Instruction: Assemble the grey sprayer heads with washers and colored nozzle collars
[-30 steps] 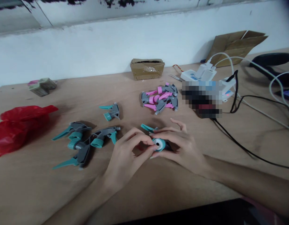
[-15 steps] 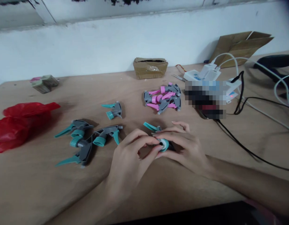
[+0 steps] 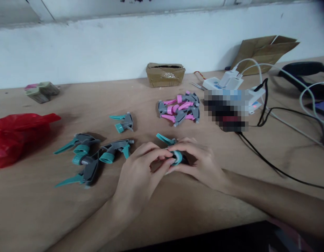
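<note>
A grey-and-teal trigger sprayer head (image 3: 179, 158) is in my right hand (image 3: 202, 159), its collar turned toward the left and its teal lever pointing up and left. Fingers of the right hand wrap around its body and hide much of it. The fingertips of my left hand (image 3: 143, 168) pinch together at the mouth of the collar, where a whitish part shows inside; what they hold is too small and covered to name. More teal sprayer heads lie left of my hands, one of them (image 3: 116, 148) close to my left knuckles.
Several pink-and-grey sprayer heads (image 3: 180, 108) lie in a heap beyond my hands. A red plastic bag (image 3: 20, 136) is at the left, a small cardboard box (image 3: 166, 75) by the wall. Power strips (image 3: 217, 84), cables and a larger carton (image 3: 259, 54) occupy the right side.
The left fingertips now cover more of the collar's mouth, hiding the dark centre seen before. The right fingers have drawn in closer around the sprayer head. The whole view has shifted slightly.
</note>
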Motion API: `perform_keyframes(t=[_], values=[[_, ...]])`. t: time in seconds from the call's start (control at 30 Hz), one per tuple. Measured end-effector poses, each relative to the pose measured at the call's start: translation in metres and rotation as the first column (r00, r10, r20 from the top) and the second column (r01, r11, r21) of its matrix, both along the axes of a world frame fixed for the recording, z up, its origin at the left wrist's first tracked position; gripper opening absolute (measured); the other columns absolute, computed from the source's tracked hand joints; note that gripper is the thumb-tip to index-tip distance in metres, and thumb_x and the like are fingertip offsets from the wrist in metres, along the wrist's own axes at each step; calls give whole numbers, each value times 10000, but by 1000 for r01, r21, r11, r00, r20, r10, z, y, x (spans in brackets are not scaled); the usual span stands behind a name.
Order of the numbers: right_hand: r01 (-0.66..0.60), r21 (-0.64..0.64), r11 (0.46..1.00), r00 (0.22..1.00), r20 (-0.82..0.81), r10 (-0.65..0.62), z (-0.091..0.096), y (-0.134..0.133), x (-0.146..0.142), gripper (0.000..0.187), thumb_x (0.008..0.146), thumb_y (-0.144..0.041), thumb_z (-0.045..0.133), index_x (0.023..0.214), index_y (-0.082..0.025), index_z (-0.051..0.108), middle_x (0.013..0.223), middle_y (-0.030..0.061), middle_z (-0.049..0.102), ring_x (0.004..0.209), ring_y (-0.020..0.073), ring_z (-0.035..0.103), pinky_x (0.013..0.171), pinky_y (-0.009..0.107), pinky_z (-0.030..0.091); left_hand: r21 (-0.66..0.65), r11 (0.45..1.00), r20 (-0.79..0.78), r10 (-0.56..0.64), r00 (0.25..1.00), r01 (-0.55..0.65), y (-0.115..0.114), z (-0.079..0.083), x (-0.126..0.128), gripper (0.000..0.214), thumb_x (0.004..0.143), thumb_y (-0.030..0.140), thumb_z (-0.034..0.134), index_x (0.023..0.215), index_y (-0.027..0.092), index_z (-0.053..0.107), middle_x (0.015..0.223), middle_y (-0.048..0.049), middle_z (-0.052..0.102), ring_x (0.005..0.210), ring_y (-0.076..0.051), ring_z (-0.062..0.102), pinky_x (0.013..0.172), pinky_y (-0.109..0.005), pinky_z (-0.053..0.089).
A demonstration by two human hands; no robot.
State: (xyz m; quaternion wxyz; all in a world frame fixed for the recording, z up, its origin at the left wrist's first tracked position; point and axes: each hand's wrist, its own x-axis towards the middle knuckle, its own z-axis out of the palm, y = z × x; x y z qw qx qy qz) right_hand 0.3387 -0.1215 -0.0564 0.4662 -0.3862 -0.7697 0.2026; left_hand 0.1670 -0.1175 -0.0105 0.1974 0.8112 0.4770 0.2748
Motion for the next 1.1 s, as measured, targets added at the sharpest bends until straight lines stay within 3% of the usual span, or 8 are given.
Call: perform_keyframes(t=[0.2, 0.3, 0.47, 0.6, 0.77, 0.9, 1.1], values=[[25, 65, 998, 989, 146, -35, 0, 1, -1, 191, 781, -260, 660, 933, -180, 576, 866, 19, 667, 817, 172, 565, 747, 320, 418, 18, 1000, 41, 3, 999, -3, -2, -9, 4, 54, 746, 159, 651, 760, 208, 670, 734, 34, 593, 641, -98, 574, 582, -214, 452], [22, 95, 995, 989, 141, -35, 1, 0, -3, 176, 783, -247, 656, 916, -180, 563, 849, 19, 659, 812, 176, 558, 752, 320, 414, 100, 994, 38, 35, 999, -38, -6, -8, 7, 79, 738, 123, 630, 736, 200, 648, 729, 33, 592, 656, -106, 576, 596, -222, 452], [85, 76, 993, 987, 132, -95, 2, -3, -3, 228, 780, -208, 650, 976, -199, 533, 913, 21, 648, 864, 178, 570, 758, 305, 434, 276, 959, -72, 82, 994, -59, -9, -10, 7, 60, 783, 246, 615, 780, 203, 658, 747, 14, 613, 709, -143, 589, 643, -264, 463], [152, 32, 988, 982, 112, -155, -3, -3, -2, 281, 770, -225, 658, 1004, -218, 502, 961, 27, 629, 915, 186, 579, 773, 310, 455, 195, 981, -64, 2, 998, 11, -6, -16, 5, 94, 829, 210, 571, 847, 201, 663, 785, 5, 608, 715, -132, 585, 624, -244, 470], [162, -132, 978, 987, 9, -162, -7, 1, -1, 339, 736, -283, 693, 997, -240, 480, 988, 22, 621, 916, 190, 608, 788, 336, 478, 82, 992, 58, -97, 994, 92, -1, -17, 2, 131, 852, 188, 552, 926, 202, 660, 817, 4, 593, 669, -95, 560, 582, -200, 465], [94, -203, 975, 994, -44, -105, -5, 3, -1, 430, 713, -327, 714, 1062, -249, 475, 1017, 24, 645, 970, 205, 611, 845, 379, 463, 142, 984, 122, -123, 985, 105, 2, -15, -2, 151, 856, 182, 545, 963, 199, 650, 801, 5, 572, 642, -80, 541, 551, -182, 449], [-10, -227, 974, 989, -144, -23, -11, 2, -1, 432, 727, -327, 698, 1089, -261, 473, 1031, 28, 652, 999, 205, 610, 872, 392, 459, 203, 969, 84, -157, 984, 138, 6, -17, -5, 77, 817, 128, 564, 846, 156, 629, 777, 2, 544, 620, -74, 510, 533, -176, 425]])
